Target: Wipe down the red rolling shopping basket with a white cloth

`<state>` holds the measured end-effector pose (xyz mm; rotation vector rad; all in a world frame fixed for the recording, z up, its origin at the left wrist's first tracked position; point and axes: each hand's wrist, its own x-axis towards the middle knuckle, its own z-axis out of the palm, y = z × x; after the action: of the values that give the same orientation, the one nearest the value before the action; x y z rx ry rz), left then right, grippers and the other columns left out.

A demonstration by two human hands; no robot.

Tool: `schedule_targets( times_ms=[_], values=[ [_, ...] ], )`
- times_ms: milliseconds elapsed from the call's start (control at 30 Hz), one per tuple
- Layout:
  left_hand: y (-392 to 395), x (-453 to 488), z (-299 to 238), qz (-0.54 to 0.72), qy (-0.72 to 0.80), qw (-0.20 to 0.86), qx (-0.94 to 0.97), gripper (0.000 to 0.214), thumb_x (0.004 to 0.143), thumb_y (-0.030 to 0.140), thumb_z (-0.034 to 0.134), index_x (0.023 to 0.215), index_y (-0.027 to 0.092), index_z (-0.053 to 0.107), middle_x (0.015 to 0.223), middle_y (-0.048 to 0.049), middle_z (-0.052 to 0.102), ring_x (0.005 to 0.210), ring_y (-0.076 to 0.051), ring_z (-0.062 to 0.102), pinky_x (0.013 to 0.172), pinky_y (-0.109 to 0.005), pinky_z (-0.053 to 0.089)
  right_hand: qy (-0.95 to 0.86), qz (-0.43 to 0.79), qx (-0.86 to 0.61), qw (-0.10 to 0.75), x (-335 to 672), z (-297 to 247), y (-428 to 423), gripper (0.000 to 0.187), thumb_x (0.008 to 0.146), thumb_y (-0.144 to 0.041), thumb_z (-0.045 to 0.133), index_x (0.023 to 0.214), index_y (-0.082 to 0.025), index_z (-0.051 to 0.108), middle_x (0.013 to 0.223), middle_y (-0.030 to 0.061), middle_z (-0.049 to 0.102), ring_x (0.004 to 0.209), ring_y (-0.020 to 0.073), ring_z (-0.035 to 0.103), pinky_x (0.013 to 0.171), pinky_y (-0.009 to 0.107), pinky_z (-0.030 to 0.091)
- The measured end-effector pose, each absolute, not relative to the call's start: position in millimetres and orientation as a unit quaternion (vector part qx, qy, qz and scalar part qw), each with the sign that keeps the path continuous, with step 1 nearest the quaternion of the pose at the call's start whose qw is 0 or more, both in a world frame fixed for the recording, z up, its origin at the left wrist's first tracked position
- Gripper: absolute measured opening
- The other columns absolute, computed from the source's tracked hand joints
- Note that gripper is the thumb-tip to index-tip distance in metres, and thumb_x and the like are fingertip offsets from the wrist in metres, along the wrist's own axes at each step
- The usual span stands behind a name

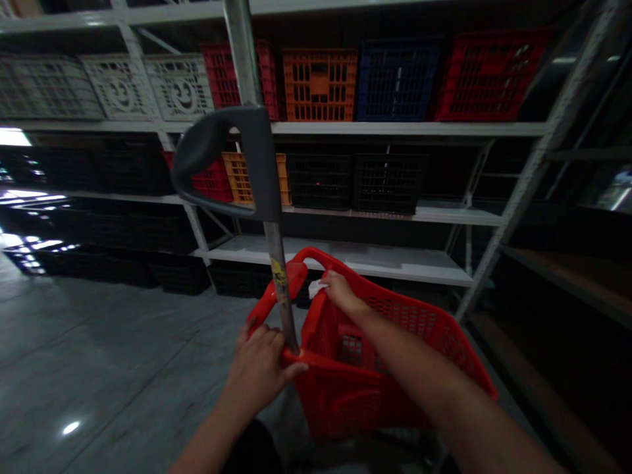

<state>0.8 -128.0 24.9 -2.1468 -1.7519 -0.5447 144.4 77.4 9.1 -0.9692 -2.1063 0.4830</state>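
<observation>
A red plastic shopping cart (419, 408) stands in front of me, with a perforated basket. My left hand (261, 362) is closed around the near end of its red handlebar (264, 306), thumb on the rim. In my right hand (340, 289) a crumpled white cloth or tissue (316, 288) is pinched. That hand reaches over the basket and rests against the top of the upright red panel (320, 322) behind the handlebar. A metal pole (280, 276) rises from the cart beside my left hand, carrying a dark grey looped plastic handle (264, 164).
White metal shelving (375, 128) runs across the back. It bears white crates (180, 85) with smiling faces, an orange crate (320, 85), a blue crate (397, 79), red crates (494, 76) and black crates (390, 184). Smooth grey floor (123, 355) lies at left; dark shelves (567, 276) stand at right.
</observation>
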Motion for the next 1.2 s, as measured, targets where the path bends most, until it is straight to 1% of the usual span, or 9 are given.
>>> schedule_targets(
  times_ms=[167, 267, 333, 433, 533, 700, 900, 1033, 1200],
  values=[
    [-120, 3, 26, -0.188, -0.612, 0.163, -0.750, 0.045, 0.066, 0.062, 0.049, 0.076, 0.020, 0.060, 0.076, -0.0062, 0.062, 0.084, -0.026, 0.051, 0.088, -0.050, 0.026, -0.867, 0.206, -0.317, 0.326, 155, -2, 35, 0.031, 0.068, -0.001, 0.050, 0.085, -0.018, 0.069, 0.079, 0.0018, 0.059, 0.071, 0.0118, 0.053, 0.064, 0.020, 0.040],
    [-114, 3, 25, -0.189, -0.607, 0.175, -0.752, 0.043, 0.067, 0.060, 0.050, 0.077, 0.020, 0.059, 0.076, -0.0063, 0.062, 0.084, -0.026, 0.051, 0.089, -0.050, 0.026, -0.853, 0.288, -0.301, 0.316, 164, 4, 7, 0.024, 0.070, -0.004, 0.051, 0.080, -0.017, 0.069, 0.072, 0.0001, 0.059, 0.066, 0.0109, 0.054, 0.061, 0.019, 0.041],
    [-109, 2, 25, -0.187, -0.606, 0.185, -0.751, 0.041, 0.067, 0.059, 0.050, 0.075, 0.019, 0.059, 0.077, -0.0066, 0.063, 0.084, -0.026, 0.052, 0.089, -0.050, 0.026, -0.827, 0.311, -0.316, 0.345, 167, 8, -13, 0.019, 0.074, -0.008, 0.052, 0.080, -0.016, 0.068, 0.072, 0.0002, 0.059, 0.067, 0.0110, 0.055, 0.063, 0.020, 0.042],
    [-101, 2, 26, -0.182, -0.603, 0.197, -0.751, 0.038, 0.068, 0.055, 0.050, 0.073, 0.018, 0.058, 0.075, -0.0072, 0.063, 0.083, -0.026, 0.053, 0.090, -0.050, 0.025, -0.801, 0.281, -0.337, 0.407, 164, 4, -44, 0.017, 0.074, -0.009, 0.053, 0.082, -0.017, 0.067, 0.084, 0.0021, 0.058, 0.077, 0.0122, 0.055, 0.070, 0.020, 0.042],
    [-94, 1, 27, -0.179, -0.603, 0.198, -0.752, 0.035, 0.069, 0.051, 0.051, 0.074, 0.018, 0.059, 0.076, -0.0073, 0.064, 0.084, -0.026, 0.053, 0.092, -0.052, 0.023, -0.807, 0.242, -0.332, 0.424, 161, -8, -67, 0.024, 0.076, -0.005, 0.049, 0.088, -0.018, 0.064, 0.092, 0.0035, 0.056, 0.083, 0.0127, 0.054, 0.073, 0.019, 0.042],
    [-82, -5, 25, -0.183, -0.613, 0.183, -0.747, 0.045, 0.065, 0.060, 0.050, 0.080, 0.019, 0.063, 0.080, -0.0090, 0.065, 0.087, -0.028, 0.053, 0.092, -0.051, 0.022, -0.779, 0.193, -0.412, 0.430, 213, -41, -71, 0.031, 0.081, -0.005, 0.038, 0.099, -0.016, 0.061, 0.092, 0.0053, 0.057, 0.080, 0.0126, 0.054, 0.072, 0.020, 0.043],
    [-69, -9, 26, -0.177, -0.606, 0.188, -0.752, 0.050, 0.063, 0.065, 0.049, 0.079, 0.019, 0.064, 0.081, -0.0093, 0.065, 0.088, -0.027, 0.052, 0.094, -0.050, 0.019, -0.711, 0.113, -0.550, 0.424, 298, -86, -54, 0.044, 0.068, 0.002, 0.040, 0.103, -0.014, 0.063, 0.105, 0.0108, 0.058, 0.092, 0.0186, 0.055, 0.086, 0.029, 0.041],
    [-62, -9, 27, -0.177, -0.604, 0.195, -0.752, 0.049, 0.064, 0.064, 0.049, 0.078, 0.019, 0.063, 0.081, -0.0096, 0.065, 0.087, -0.027, 0.051, 0.093, -0.050, 0.019, -0.720, 0.124, -0.513, 0.450, 256, -79, -47, 0.053, 0.062, 0.004, 0.040, 0.106, -0.017, 0.061, 0.106, 0.0083, 0.059, 0.096, 0.0178, 0.054, 0.090, 0.030, 0.040],
    [-55, -15, 26, -0.170, -0.590, 0.206, -0.762, 0.042, 0.069, 0.057, 0.046, 0.078, 0.019, 0.063, 0.081, -0.0087, 0.065, 0.086, -0.027, 0.053, 0.091, -0.050, 0.020, -0.748, 0.193, -0.407, 0.487, 153, -42, -39, 0.036, 0.077, -0.006, 0.040, 0.106, -0.016, 0.061, 0.093, 0.0051, 0.063, 0.085, 0.0142, 0.056, 0.080, 0.024, 0.043]
  ],
)
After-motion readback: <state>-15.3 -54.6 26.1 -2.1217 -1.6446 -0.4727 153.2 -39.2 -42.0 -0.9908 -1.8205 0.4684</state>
